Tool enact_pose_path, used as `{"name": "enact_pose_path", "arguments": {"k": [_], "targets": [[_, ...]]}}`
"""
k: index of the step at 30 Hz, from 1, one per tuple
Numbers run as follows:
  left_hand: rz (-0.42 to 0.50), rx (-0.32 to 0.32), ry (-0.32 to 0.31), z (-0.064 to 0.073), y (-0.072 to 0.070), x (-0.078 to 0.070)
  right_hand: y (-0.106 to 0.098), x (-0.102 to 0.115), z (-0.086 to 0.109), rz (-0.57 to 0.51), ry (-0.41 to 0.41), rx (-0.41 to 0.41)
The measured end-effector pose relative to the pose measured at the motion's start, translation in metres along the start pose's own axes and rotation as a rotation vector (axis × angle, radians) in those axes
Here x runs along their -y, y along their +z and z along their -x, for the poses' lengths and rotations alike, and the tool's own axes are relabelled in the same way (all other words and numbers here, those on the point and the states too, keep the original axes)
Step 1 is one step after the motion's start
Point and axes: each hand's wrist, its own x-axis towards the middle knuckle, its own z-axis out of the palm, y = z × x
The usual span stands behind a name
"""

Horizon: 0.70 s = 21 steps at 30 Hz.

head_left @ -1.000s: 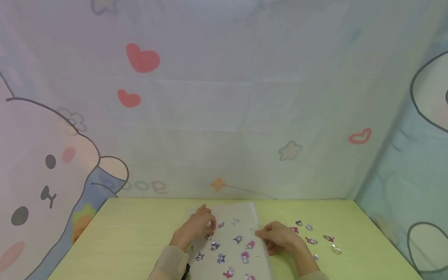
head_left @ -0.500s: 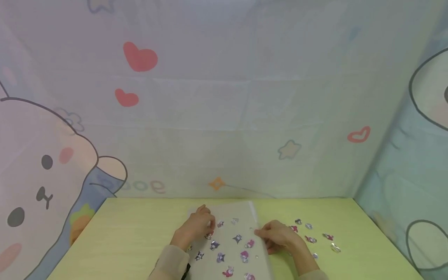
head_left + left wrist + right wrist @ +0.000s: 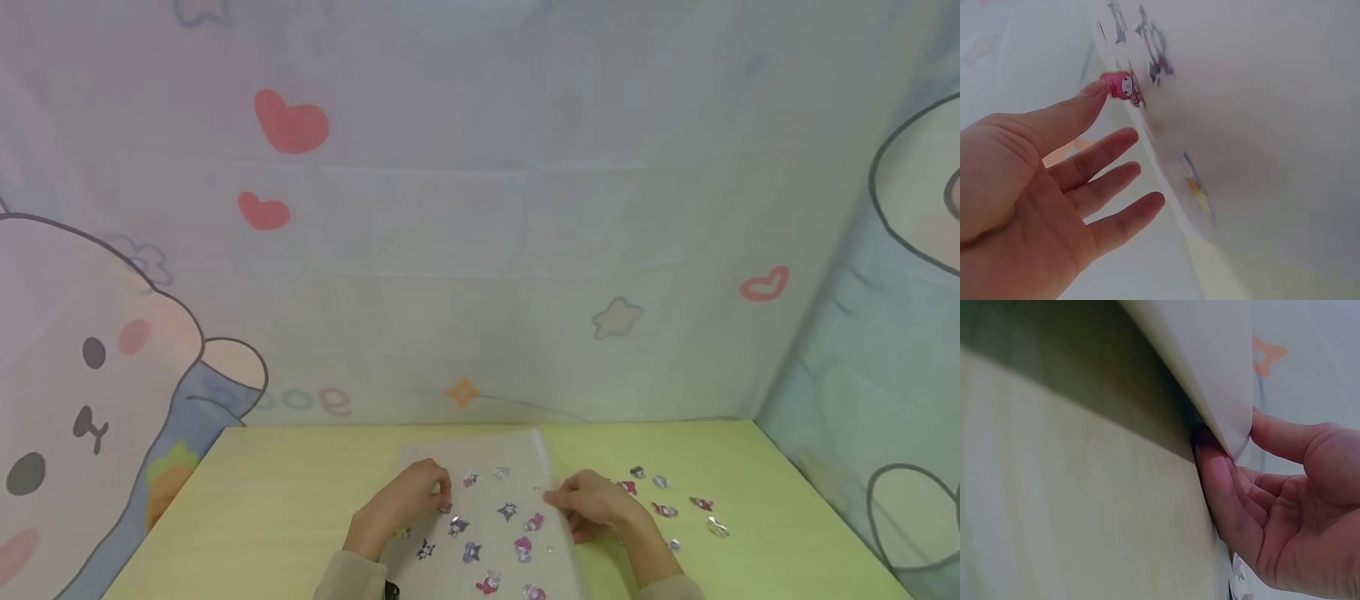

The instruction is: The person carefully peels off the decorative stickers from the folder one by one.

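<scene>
A pale sheet [image 3: 442, 575] dotted with small cartoon stickers lies at the table's front middle, its right edge lifted. My left hand [image 3: 402, 506] is over its left side, and in the left wrist view the thumb tip [image 3: 1092, 89] meets a small pink character sticker [image 3: 1119, 86] that faces the camera. Behind the thumb the index finger is hidden, while the other fingers stretch out loosely. At the sheet's right edge my right hand [image 3: 600, 507] pinches it. The right wrist view has the thumb on the upper face and a finger [image 3: 1216, 469] beneath.
Several loose stickers, among them a red one [image 3: 664, 510] and a silvery one [image 3: 717, 527], are scattered on the yellow table [image 3: 795, 550] right of the sheet. A cartoon-printed cloth [image 3: 420, 250] hangs behind the table.
My left hand has drawn back slightly toward the left and the front, its fingertips now lower on the sheet. The right hand keeps its grip on the edge. The view has turned slightly.
</scene>
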Motion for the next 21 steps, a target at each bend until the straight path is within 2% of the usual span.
{"name": "enact_pose_path", "arguments": {"k": [6, 11, 15, 21], "targets": [[0.016, -0.005, 0.016, 0.01, -0.008, 0.001, 0.003, 0.002, 0.001, 0.011, -0.006, 0.014], [0.007, -0.027, 0.021, 0.013, -0.011, 0.001, 0.001, 0.001, 0.001, -0.005, -0.004, 0.02], [0.014, -0.036, 0.001, 0.015, -0.012, 0.003, 0.001, 0.0, 0.001, -0.008, -0.003, 0.023], [0.097, -0.065, -0.048, 0.022, -0.018, 0.008, 0.001, 0.001, 0.0, 0.009, -0.002, 0.01]]}}
